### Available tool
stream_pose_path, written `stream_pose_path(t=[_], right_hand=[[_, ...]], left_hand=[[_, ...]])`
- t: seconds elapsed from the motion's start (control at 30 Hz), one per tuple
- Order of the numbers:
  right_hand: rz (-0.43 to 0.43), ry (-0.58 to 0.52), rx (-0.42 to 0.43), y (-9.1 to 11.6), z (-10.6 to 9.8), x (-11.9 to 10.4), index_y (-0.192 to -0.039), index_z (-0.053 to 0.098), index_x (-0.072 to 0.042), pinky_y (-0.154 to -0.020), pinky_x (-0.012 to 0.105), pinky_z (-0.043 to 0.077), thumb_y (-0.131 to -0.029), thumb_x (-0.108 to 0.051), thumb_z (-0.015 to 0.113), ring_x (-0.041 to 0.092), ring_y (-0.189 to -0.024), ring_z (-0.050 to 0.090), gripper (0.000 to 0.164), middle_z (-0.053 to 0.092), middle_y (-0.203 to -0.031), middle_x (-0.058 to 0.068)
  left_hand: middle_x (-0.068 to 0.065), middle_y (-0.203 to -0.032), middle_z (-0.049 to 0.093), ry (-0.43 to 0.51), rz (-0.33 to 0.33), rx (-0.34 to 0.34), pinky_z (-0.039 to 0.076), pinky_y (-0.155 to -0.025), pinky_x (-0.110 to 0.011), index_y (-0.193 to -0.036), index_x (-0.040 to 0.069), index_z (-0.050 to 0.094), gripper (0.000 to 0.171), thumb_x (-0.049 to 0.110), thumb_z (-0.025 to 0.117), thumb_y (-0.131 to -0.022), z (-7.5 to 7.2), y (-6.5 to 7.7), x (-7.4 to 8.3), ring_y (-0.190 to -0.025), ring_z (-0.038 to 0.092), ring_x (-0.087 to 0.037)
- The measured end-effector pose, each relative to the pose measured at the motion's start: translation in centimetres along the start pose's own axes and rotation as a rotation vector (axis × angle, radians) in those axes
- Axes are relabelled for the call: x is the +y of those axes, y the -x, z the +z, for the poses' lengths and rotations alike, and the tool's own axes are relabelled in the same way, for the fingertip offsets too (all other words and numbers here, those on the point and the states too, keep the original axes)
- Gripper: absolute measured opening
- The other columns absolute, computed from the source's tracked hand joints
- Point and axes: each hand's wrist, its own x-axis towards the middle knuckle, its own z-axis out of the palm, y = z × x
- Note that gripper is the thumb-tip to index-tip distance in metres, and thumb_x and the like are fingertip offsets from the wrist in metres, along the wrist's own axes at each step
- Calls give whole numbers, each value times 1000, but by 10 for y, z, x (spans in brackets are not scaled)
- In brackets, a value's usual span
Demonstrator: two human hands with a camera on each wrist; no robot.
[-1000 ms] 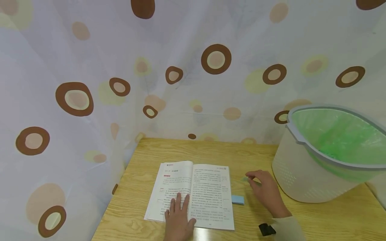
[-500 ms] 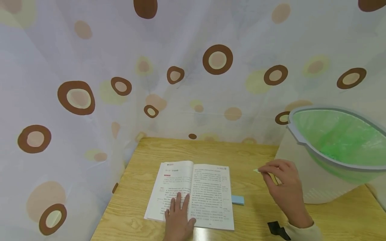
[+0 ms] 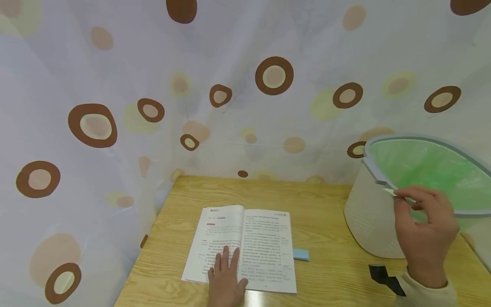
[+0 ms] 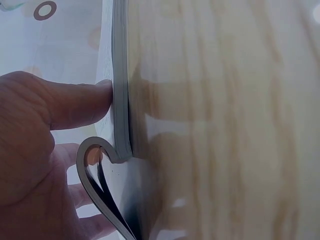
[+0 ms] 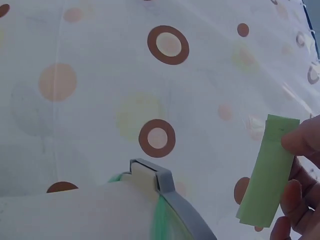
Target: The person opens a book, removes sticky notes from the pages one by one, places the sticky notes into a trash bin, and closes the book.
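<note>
An open book [image 3: 268, 251] lies on the wooden table, with printed text on both pages. My left hand [image 3: 225, 279] rests flat on its lower middle, fingers spread over the left page and thumb by the fold. From low down, the left wrist view shows the thumb on the page edge and the book's thick spine [image 4: 120, 100]. Thumb and fingers of my right hand [image 3: 427, 230] pinch green sticky notes [image 5: 267, 172], a thin strip with edges slightly offset. That hand is raised in front of the bin [image 3: 370, 217], overlapping its rim in the head view.
A blue sticky note [image 3: 301, 254] sticks out from the book's right edge. The white bin at the right has a grey rim and a green bag [image 3: 414, 157] inside. A dotted curtain [image 3: 230, 55] hangs behind the table [image 3: 326, 273]. A black strap [image 3: 385, 277] hangs by the right sleeve.
My right hand has moved right and up from beside the book to the front of the bin, carrying the green sticky notes. My left hand has stayed on the book.
</note>
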Motion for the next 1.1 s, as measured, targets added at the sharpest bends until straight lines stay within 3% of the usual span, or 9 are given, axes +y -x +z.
stream_pose_path(t=[0.17,0.4,0.53,0.63,0.77,0.9,1.0,1.1], right_hand=[[-3,46,46,-12,-7,8,-82,68,14,-78,11,34,-86,-1,55,-10,-90,48,20,55,-97,-28],[73,130,30,-14,-7,21,-87,70,11,-82,16,30,-88,-6,58,-11,-93,41,21,45,-99,-32],[57,186,42,-15,-5,30,-85,72,9,-83,19,29,-87,-7,58,-13,-90,39,21,47,-95,-31],[11,242,54,-17,-6,36,-85,72,8,-83,31,36,-88,-6,56,6,-81,52,22,67,-84,-6],[-31,333,46,-17,-9,40,-86,72,8,-90,54,37,-89,-7,53,46,-79,53,25,66,-83,35],[-22,396,5,-14,-12,42,-90,72,7,-108,60,14,-93,-11,50,55,-86,49,28,65,-88,37],[-2,414,-30,-11,-12,44,-93,71,7,-109,63,3,-95,-15,50,55,-93,46,30,64,-95,36],[-6,413,-38,-10,-13,47,-93,72,7,-109,63,-1,-96,-17,50,54,-98,45,32,62,-99,35]], left_hand=[[-21,-156,21,15,-1,-6,21,-102,-77,-148,15,32,79,34,69,-81,0,0,-1,-139,18,-50],[-21,-156,21,18,1,-4,21,-102,-77,-148,15,32,79,34,68,-81,1,1,-1,-139,19,-50],[-20,-157,20,25,0,-4,20,-102,-77,-148,15,32,79,33,68,-81,2,1,-1,-139,18,-49],[-20,-157,19,19,2,3,20,-103,-77,-148,16,31,79,33,68,-81,2,0,-1,-140,17,-49],[-19,-158,19,8,2,6,20,-103,-77,-148,17,31,78,33,68,-81,2,0,-1,-140,17,-48],[-19,-157,21,2,-1,1,22,-103,-76,-148,16,31,79,34,69,-81,2,0,-1,-139,19,-48],[-19,-157,21,-2,-6,-1,22,-103,-76,-148,16,31,79,34,69,-81,2,1,-1,-139,19,-48],[-19,-157,21,-1,-6,2,21,-103,-76,-148,16,31,79,34,68,-81,2,0,-1,-140,19,-48]])
